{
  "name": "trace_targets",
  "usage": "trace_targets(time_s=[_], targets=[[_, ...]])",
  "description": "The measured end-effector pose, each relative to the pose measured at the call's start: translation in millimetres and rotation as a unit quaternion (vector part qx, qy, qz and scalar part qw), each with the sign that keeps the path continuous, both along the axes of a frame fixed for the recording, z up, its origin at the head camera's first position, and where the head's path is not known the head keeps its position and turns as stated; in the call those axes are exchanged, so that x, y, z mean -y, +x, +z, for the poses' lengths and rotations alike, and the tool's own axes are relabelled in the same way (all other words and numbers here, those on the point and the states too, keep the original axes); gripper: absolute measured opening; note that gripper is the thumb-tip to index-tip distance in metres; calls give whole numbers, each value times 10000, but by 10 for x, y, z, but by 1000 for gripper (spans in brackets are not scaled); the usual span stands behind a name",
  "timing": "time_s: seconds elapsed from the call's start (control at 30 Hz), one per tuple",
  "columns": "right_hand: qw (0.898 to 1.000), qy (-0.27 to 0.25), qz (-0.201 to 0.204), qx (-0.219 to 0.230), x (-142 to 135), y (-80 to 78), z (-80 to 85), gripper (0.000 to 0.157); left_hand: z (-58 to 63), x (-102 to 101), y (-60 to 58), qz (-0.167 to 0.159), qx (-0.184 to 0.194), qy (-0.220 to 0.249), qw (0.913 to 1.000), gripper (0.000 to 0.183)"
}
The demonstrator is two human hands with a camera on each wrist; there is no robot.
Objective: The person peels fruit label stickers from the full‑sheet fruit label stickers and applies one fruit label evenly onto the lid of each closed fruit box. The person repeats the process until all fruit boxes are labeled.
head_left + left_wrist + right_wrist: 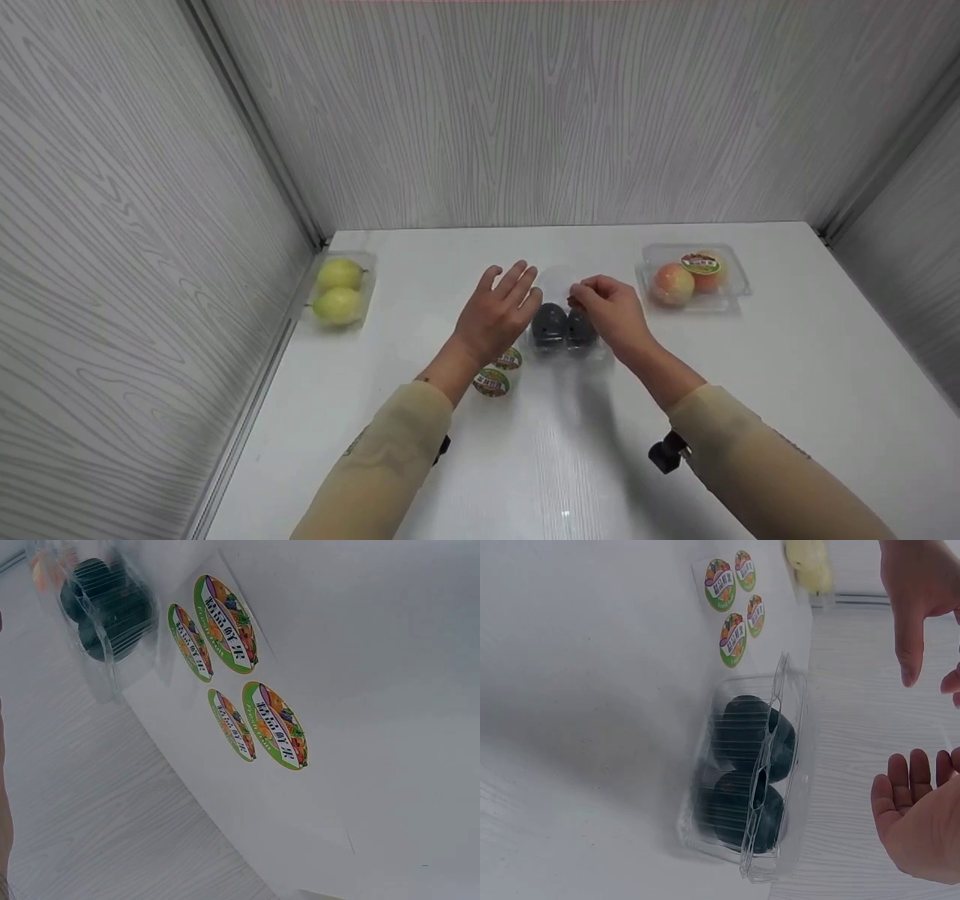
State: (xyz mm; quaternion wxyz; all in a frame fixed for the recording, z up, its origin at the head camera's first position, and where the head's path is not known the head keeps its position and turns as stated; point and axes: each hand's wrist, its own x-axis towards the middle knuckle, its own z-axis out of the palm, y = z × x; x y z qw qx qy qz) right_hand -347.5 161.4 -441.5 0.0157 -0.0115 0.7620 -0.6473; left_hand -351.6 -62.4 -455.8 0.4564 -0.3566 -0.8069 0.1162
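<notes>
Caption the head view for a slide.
Left hand and right hand near a clear box of dark fruit, with packed yellow pears to the left and packed reddish fruit to the right.

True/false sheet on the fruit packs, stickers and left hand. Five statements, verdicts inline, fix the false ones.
1. Two yellow-green pears lie in a clear plastic tray. True.
2. Four oval, green-edged paper stickers show in the left wrist view. True.
3. In the head view, a clear ribbed plastic box with dark round fruits sits left of those stickers. False: it sits to their right.
4. The left hand is clenched into a fist. False: its fingers are extended and spread.
5. In the head view, the red-and-yellow round fruits are right of the dark ones. True.
</notes>
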Motion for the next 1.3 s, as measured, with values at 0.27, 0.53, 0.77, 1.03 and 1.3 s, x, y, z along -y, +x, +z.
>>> trace_targets(time_s=[0.27,0.53,0.77,1.03,1.3], targets=[[9997,-203,74,144,35,17,18,26,4,-20,-38,-60,-111,-17,9999,10],[9997,-143,95,182,44,38,5,26,10,-27,-55,-160,-275,57,9995,3],[9994,200,153,-224,7,37,-37,27,27,-27,-52,-184,-265,107,9994,2],[9676,1790,-22,-1781,-92,49,-162,39,27,-26,-60,-365,-277,383,9982,4],[8222,3722,-83,-4306,-222,19,-301,49,34,-22,-59,-401,-246,403,9981,6]])
